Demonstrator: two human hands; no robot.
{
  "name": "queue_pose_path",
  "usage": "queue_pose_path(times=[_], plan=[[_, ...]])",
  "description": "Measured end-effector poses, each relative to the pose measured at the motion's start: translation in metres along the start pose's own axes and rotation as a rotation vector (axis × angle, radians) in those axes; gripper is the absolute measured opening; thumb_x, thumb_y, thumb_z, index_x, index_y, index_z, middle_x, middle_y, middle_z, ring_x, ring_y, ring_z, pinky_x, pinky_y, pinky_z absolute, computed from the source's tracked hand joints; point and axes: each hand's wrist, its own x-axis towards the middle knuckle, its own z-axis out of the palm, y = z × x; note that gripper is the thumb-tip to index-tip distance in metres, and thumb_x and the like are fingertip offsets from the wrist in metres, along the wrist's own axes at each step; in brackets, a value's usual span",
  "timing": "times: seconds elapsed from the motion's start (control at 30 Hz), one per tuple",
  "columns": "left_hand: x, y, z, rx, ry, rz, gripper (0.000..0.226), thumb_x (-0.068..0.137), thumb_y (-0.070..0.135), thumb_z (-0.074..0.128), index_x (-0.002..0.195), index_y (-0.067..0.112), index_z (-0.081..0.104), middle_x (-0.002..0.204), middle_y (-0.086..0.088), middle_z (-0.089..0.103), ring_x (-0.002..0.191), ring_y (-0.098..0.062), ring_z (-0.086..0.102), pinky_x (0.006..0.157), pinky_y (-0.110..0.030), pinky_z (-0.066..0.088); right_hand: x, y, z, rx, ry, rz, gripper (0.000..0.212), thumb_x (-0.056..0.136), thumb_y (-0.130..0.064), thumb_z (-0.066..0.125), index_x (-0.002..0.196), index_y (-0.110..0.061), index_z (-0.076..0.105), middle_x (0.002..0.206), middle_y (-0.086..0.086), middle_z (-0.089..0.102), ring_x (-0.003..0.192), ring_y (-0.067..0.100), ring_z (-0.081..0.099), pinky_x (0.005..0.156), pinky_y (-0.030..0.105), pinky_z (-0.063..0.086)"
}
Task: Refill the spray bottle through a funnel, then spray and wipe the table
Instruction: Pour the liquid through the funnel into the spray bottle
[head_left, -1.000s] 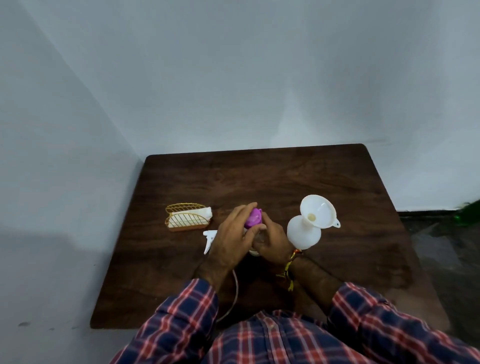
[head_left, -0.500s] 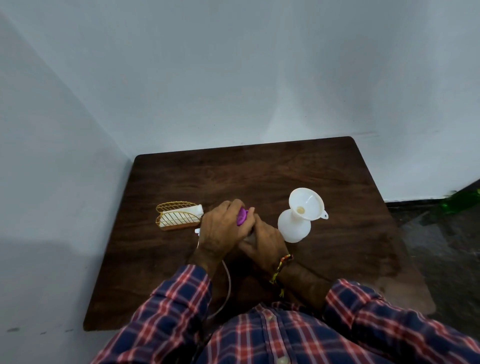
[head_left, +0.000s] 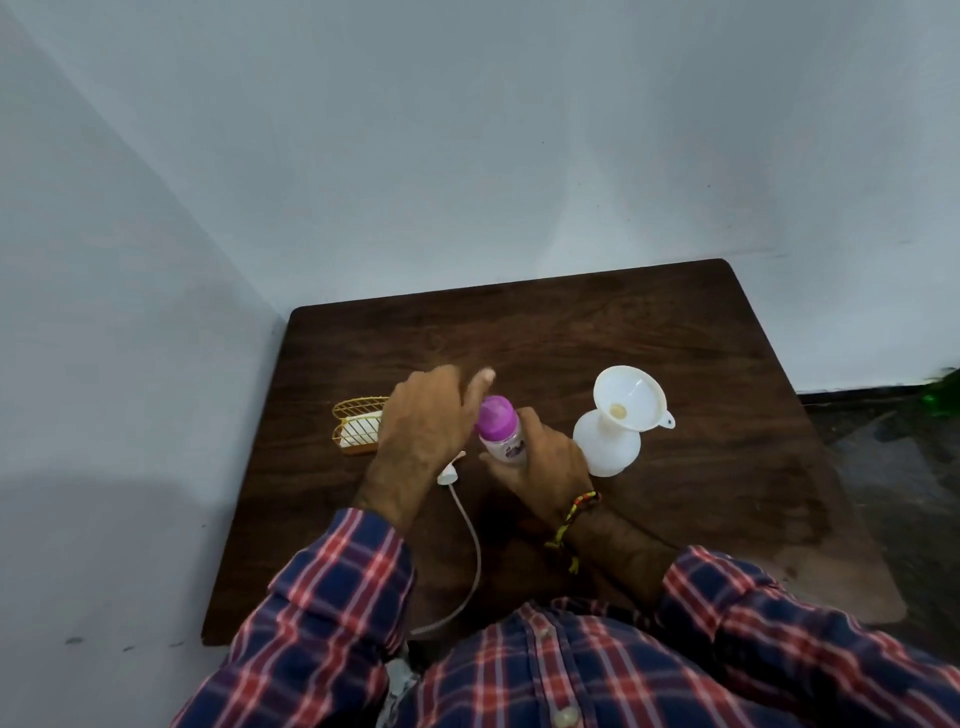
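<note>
My right hand (head_left: 545, 462) grips a small clear bottle with a purple cap (head_left: 501, 426), held upright above the dark wooden table (head_left: 571, 322). Just left of the cap hovers my left hand (head_left: 421, 421), fingers loose and blurred, holding nothing. To the right stands the white spray bottle (head_left: 608, 447) with a white funnel (head_left: 631, 397) seated in its neck. Its white spray head (head_left: 448, 474) lies on the table below my left hand, and the dip tube (head_left: 470, 551) curves back toward me.
A gold wire basket (head_left: 358, 426) holding a white cloth sits at the left, partly behind my left hand. Pale walls close off the table's left and far sides. Dark floor shows to the right.
My left hand has come off the purple cap and moved up and left. My right hand still holds the small bottle, and its cap now shows fully.
</note>
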Motion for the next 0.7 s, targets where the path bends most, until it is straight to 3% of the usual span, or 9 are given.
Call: queue_pose_path(times=[0.07, 0.1, 0.23, 0.3, 0.37, 0.43, 0.53, 0.63, 0.7], plan=[[0.001, -0.012, 0.003, -0.216, -0.239, 0.245, 0.042, 0.091, 0.038, 0.064, 0.131, 0.024, 0.058, 0.134, -0.002, 0.058, 0.117, -0.016, 0.058, 0.096, -0.036, 0.052, 0.002, 0.001, -0.002, 0.029, 0.012, 0.009, 0.052, 0.074, -0.055, 0.071, 0.11, -0.023, 0.051, 0.092, -0.003, 0.071, 0.081, 0.017, 0.068, 0.07, 0.037, 0.057], [0.001, -0.014, 0.007, -0.292, -0.323, 0.289, 0.046, 0.089, 0.031, 0.068, 0.134, 0.025, 0.057, 0.137, 0.0, 0.057, 0.12, -0.014, 0.056, 0.097, -0.035, 0.052, 0.003, 0.002, -0.003, 0.052, 0.004, 0.015, 0.053, 0.074, -0.054, 0.072, 0.111, -0.023, 0.051, 0.093, -0.004, 0.07, 0.081, 0.016, 0.068, 0.071, 0.035, 0.057], [0.002, -0.008, 0.008, -0.038, -0.062, 0.167, 0.037, 0.088, 0.056, 0.059, 0.101, 0.023, 0.069, 0.081, 0.011, 0.066, 0.073, -0.003, 0.059, 0.062, -0.02, 0.045, 0.0, 0.007, -0.002, 0.048, -0.071, 0.015, 0.055, 0.073, -0.053, 0.074, 0.113, -0.025, 0.05, 0.098, -0.005, 0.069, 0.086, 0.011, 0.067, 0.078, 0.033, 0.058], [0.001, -0.01, 0.006, -0.152, -0.056, 0.218, 0.039, 0.086, 0.053, 0.064, 0.112, 0.025, 0.066, 0.096, 0.009, 0.067, 0.086, -0.004, 0.062, 0.071, -0.023, 0.05, 0.0, 0.009, -0.004, 0.064, -0.078, 0.038, 0.055, 0.073, -0.054, 0.074, 0.114, -0.026, 0.05, 0.098, -0.006, 0.069, 0.086, 0.01, 0.067, 0.079, 0.031, 0.058], [0.0, -0.009, 0.008, -0.219, -0.224, 0.353, 0.052, 0.081, 0.038, 0.075, 0.13, 0.027, 0.059, 0.126, 0.004, 0.062, 0.112, -0.011, 0.059, 0.092, -0.033, 0.053, -0.001, 0.011, -0.005, 0.067, -0.072, 0.024, 0.055, 0.073, -0.053, 0.074, 0.114, -0.025, 0.05, 0.098, -0.006, 0.069, 0.085, 0.01, 0.067, 0.078, 0.031, 0.058], [-0.004, -0.007, 0.009, -0.154, -0.239, 0.345, 0.044, 0.082, 0.037, 0.074, 0.123, 0.025, 0.064, 0.119, 0.005, 0.066, 0.108, -0.011, 0.061, 0.089, -0.032, 0.054, -0.003, 0.01, -0.005, 0.056, -0.097, 0.006, 0.057, 0.075, -0.05, 0.076, 0.118, -0.023, 0.051, 0.102, -0.005, 0.069, 0.089, 0.012, 0.067, 0.081, 0.03, 0.057], [-0.002, -0.012, 0.008, -0.197, -0.059, 0.232, 0.035, 0.086, 0.047, 0.067, 0.113, 0.025, 0.068, 0.101, 0.007, 0.07, 0.088, -0.006, 0.064, 0.079, -0.03, 0.055, -0.006, 0.013, -0.004, 0.081, -0.11, 0.022, 0.06, 0.074, -0.049, 0.077, 0.121, -0.023, 0.05, 0.108, -0.004, 0.069, 0.095, 0.011, 0.067, 0.085, 0.027, 0.056], [-0.004, -0.017, 0.01, -0.272, -0.298, 0.369, 0.058, 0.081, 0.023, 0.077, 0.135, 0.027, 0.055, 0.137, 0.003, 0.056, 0.123, -0.012, 0.053, 0.102, -0.036, 0.048, -0.006, 0.017, -0.004, 0.106, -0.11, 0.022, 0.06, 0.072, -0.053, 0.075, 0.118, -0.025, 0.05, 0.105, -0.005, 0.069, 0.092, 0.01, 0.067, 0.082, 0.03, 0.057], [-0.009, -0.016, 0.013, -0.21, -0.337, 0.373, 0.057, 0.079, 0.025, 0.079, 0.131, 0.025, 0.057, 0.13, 0.003, 0.06, 0.118, -0.012, 0.056, 0.097, -0.033, 0.051, -0.008, 0.017, -0.004, 0.086, -0.143, -0.006, 0.061, 0.074, -0.051, 0.076, 0.121, -0.024, 0.049, 0.107, -0.005, 0.068, 0.092, 0.011, 0.066, 0.083, 0.028, 0.057]])
